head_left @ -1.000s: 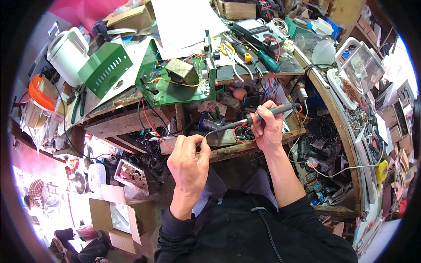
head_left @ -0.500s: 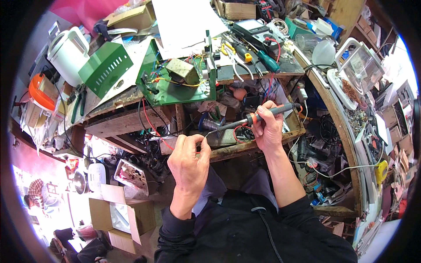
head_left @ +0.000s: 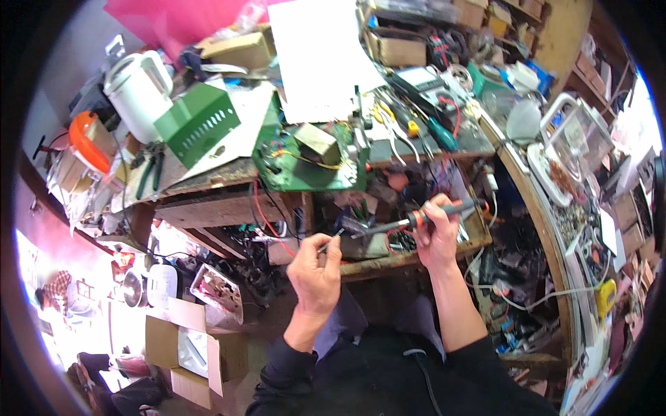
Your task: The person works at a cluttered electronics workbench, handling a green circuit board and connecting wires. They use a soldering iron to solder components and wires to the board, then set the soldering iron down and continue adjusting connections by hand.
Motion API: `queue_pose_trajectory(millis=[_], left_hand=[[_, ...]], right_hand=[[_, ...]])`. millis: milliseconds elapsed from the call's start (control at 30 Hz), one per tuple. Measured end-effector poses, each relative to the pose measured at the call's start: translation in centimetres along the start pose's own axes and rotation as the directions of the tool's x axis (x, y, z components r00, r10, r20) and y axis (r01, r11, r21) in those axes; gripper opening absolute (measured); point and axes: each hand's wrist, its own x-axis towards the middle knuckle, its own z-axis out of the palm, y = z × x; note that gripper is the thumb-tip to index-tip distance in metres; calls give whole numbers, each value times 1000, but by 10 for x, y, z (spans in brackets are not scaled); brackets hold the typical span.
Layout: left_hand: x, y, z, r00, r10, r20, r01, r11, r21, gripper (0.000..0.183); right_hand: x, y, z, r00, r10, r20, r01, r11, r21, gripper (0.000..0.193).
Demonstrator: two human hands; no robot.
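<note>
In my right hand [head_left: 440,241] is a soldering iron [head_left: 458,208] with a dark handle and orange bands, its shaft pointing left. My left hand [head_left: 313,281] is closed, thumb against forefinger, pinching a thin short piece [head_left: 340,232] whose kind I cannot make out. A small gap separates that piece from the iron's tip. Both hands are in front of an open wooden drawer [head_left: 416,261] under the bench. Above them, at the bench edge, stands an opened green metal chassis [head_left: 312,186] with a boxy transformer [head_left: 317,142] and coloured wires inside.
On the bench lie a green vented cover [head_left: 198,128], pliers [head_left: 397,132], a green-handled screwdriver [head_left: 442,135] and a multimeter [head_left: 416,93]. A white kettle [head_left: 139,93] stands left. Red and black leads [head_left: 260,208] hang below the chassis. An open cardboard box [head_left: 161,340] sits on the floor.
The whole view has shifted, so the bench appears lower and further right. The iron's tip and the thin piece, which met before, are now slightly apart.
</note>
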Motion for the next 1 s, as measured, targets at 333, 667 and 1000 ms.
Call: queue_pose_trajectory(millis=[333, 667, 1000], left_hand=[[0, -28, 9, 997, 73, 2, -73, 993, -91, 17], [-9, -40, 6, 997, 22, -72, -38, 976, -216, 18], [21, -23, -18, 943, 178, -283, -200, 978, -53, 15]], right_hand=[[-2, 1, -9, 1000, 7, -3, -7, 1000, 13, 18], [-1, 1, -6, 1000, 2, 6, -2, 1000, 16, 17], [-3, 0, -8, 981, -21, 195, 1, 994, 105, 13]])
